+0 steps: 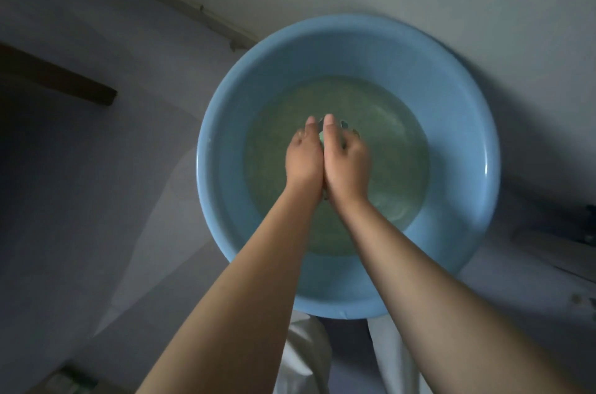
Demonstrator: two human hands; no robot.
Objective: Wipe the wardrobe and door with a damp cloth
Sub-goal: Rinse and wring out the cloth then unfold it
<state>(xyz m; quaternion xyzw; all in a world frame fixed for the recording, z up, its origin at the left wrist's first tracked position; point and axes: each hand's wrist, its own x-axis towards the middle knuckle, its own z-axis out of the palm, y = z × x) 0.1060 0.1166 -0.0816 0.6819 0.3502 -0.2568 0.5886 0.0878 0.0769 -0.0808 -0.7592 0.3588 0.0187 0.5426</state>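
I judge that the task is only at its start; the cloth is being wetted or squeezed, and no wardrobe and no door appear in my view, so all the wiping is left to do.

The left hand (303,158) and the right hand (346,161) are pressed side by side over the middle of the round light-blue plastic basin (225,122); the fingers of both curl downward and inward, and between the two hands I see only a small greenish sliver, which I take for the damp cloth (321,137); most of it is hidden inside the hands, so I cannot tell its size or how it is folded. Both hands seem to grip it together, the right one with its fingers bent round something; I say this as a judgement, because the grip itself is covered.

The basin holds shallow, slightly greenish water (387,142), which covers the flat bottom and not the sloped wall; the hands are just above it or touching it, I cannot tell which; nothing else shows in the water.

The basin stands on a pale grey floor (483,6), near a wall.
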